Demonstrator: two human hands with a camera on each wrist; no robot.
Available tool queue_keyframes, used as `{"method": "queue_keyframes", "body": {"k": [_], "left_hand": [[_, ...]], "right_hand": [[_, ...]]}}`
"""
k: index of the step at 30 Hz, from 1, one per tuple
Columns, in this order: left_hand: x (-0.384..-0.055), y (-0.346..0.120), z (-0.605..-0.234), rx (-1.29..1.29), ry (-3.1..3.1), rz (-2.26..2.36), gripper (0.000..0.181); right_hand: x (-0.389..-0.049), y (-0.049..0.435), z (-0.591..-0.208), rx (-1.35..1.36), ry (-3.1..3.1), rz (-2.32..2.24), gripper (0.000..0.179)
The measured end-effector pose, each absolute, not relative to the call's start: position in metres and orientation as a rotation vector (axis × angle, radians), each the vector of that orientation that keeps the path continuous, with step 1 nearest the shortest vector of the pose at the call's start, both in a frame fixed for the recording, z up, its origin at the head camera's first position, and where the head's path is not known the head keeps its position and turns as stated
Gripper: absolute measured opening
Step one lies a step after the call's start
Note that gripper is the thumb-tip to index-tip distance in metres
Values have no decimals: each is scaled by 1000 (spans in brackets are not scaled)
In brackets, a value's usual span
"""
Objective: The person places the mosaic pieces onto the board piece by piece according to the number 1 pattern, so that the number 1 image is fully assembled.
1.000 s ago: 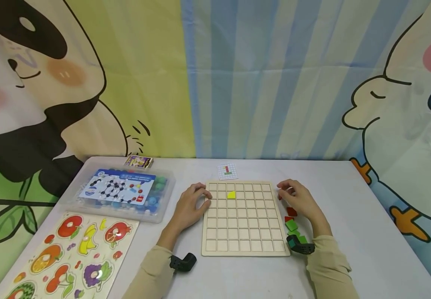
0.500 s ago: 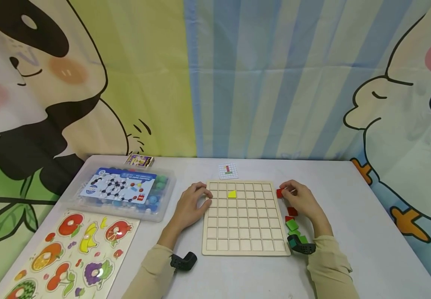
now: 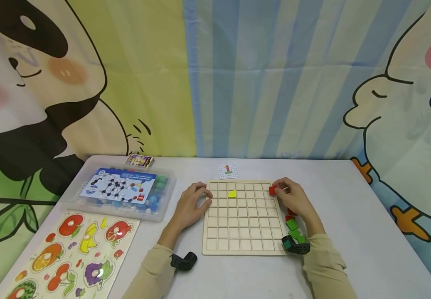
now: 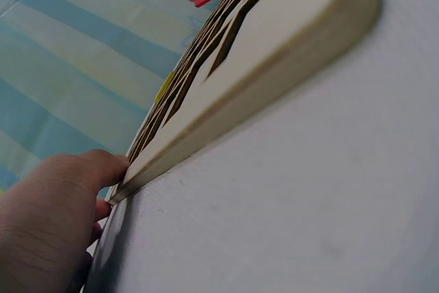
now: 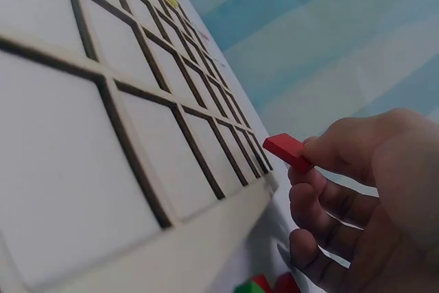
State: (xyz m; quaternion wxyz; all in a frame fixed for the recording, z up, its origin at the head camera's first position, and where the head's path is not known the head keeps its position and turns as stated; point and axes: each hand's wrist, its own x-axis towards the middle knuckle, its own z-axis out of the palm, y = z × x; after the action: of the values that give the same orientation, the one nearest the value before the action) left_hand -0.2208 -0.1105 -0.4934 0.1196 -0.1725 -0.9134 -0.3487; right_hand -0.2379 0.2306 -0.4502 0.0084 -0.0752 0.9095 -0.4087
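My right hand pinches a red square tile between thumb and forefinger. The tile is over the right border of a wooden grid board, near its upper right corner, and looks raised above the board in the right wrist view. My left hand rests its relaxed fingertips on the board's left edge, near the upper left corner. One yellow piece with a slanted side sits in a cell of the second row. Along the board's right side lie green tiles and red ones, partly hidden by my right wrist.
A small printed pattern card lies beyond the board. To the left are a clear plastic box of coloured balls, a small purple box and a fruit picture board. A patterned curtain hangs behind the table.
My right hand has picked up the red tile from beside the board and carried it left, over the board's right border. The left hand has stayed in place.
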Motion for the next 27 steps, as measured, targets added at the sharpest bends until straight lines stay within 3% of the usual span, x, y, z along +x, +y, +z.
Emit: {"method": "queue_keyframes", "body": {"k": [27], "left_hand": [[-221, -111, -494, -522, -2671, -1019, 8]], "right_hand": [[-234, 185, -454, -361, 2817, -1422, 22]]}}
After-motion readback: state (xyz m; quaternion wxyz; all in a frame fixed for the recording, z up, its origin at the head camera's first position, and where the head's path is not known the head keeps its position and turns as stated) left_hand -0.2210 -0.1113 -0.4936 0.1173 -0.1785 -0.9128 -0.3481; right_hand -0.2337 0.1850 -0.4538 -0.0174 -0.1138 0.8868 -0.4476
